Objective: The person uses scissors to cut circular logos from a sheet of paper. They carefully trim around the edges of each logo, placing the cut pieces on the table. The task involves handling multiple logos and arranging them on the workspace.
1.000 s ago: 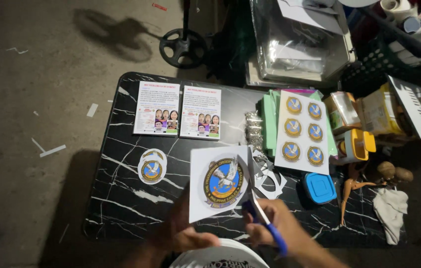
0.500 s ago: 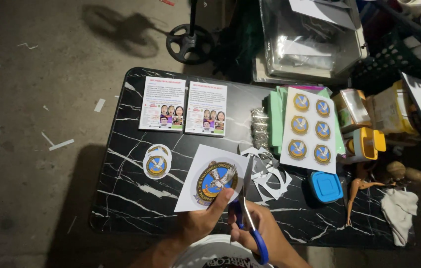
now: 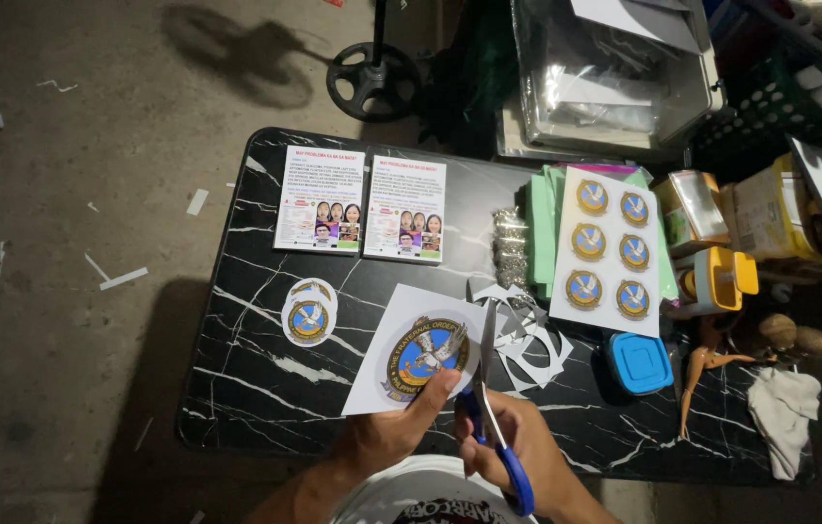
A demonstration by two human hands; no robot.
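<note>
Paper sheet [image 3: 401, 335] with round emblem held over black marble table [image 3: 236, 378], pinched at its near edge by left hand [image 3: 386, 437]. Right hand [image 3: 517, 446] clamped on blue-handled scissors [image 3: 488, 408], blades pointing away, entering sheet's right edge just beside left thumb.

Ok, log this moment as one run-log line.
left hand: holds white paper sheet with round emblem | right hand: blue-handled scissors at sheet edge | surface: black marble-pattern table
</note>
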